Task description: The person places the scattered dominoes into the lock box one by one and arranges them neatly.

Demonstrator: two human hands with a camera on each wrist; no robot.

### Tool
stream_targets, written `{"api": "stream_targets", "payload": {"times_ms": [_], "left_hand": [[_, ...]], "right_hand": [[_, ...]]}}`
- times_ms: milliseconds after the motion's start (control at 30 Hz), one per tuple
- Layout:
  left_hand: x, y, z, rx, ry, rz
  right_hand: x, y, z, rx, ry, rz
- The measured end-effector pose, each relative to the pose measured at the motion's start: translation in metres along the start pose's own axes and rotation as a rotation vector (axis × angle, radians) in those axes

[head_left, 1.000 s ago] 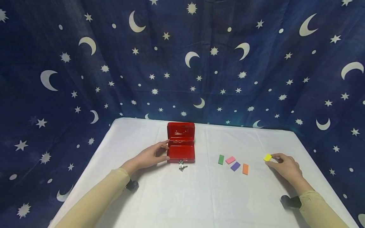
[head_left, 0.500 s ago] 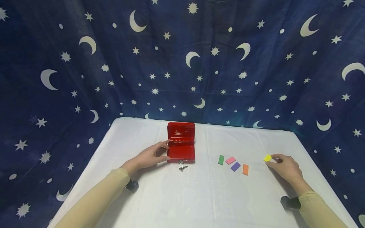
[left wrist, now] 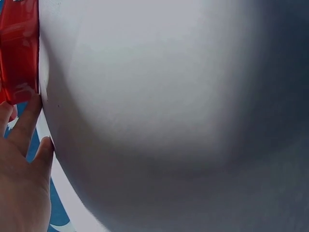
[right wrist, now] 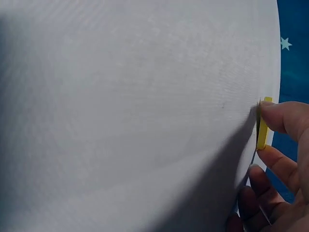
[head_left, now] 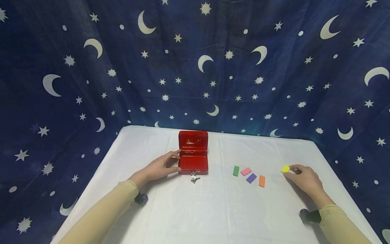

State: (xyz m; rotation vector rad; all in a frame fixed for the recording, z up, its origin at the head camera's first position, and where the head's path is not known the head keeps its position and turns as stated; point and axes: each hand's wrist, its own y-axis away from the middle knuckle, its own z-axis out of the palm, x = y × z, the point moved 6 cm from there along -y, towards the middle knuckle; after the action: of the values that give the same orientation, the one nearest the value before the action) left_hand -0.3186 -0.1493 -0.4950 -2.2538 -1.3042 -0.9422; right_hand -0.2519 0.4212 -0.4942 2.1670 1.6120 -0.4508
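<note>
A small red metal cash box (head_left: 194, 164) stands with its lid raised on the white-covered table. My left hand (head_left: 159, 166) rests at its left side, fingers and thumb extended and touching the wall; the left wrist view shows a fingertip against the red box (left wrist: 21, 58). A silver lock with keys (head_left: 193, 177) hangs at the front of the box. Far to the right, my right hand (head_left: 306, 180) pinches a flat yellow block (head_left: 285, 168) between thumb and fingers. In the right wrist view this yellow block (right wrist: 263, 126) is on edge, close to the cloth.
Between box and right hand lie a green block (head_left: 236, 170), a pink block (head_left: 246, 171), a purple block (head_left: 251, 178) and an orange block (head_left: 262, 181). A dark blue curtain (head_left: 189, 44) with moons and stars surrounds the table (head_left: 189, 213).
</note>
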Motion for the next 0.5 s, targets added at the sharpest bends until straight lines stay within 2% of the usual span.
{"api": "stream_targets", "payload": {"times_ms": [200,500], "left_hand": [[0.001,-0.001,0.001,-0.001,0.010,-0.013],[0.000,-0.001,0.002,-0.002,0.011,-0.027]], "right_hand": [[-0.010,0.000,-0.003,0.008,-0.022,-0.050],[-0.048,0.003,-0.004,0.005,-0.041,-0.155]]}}
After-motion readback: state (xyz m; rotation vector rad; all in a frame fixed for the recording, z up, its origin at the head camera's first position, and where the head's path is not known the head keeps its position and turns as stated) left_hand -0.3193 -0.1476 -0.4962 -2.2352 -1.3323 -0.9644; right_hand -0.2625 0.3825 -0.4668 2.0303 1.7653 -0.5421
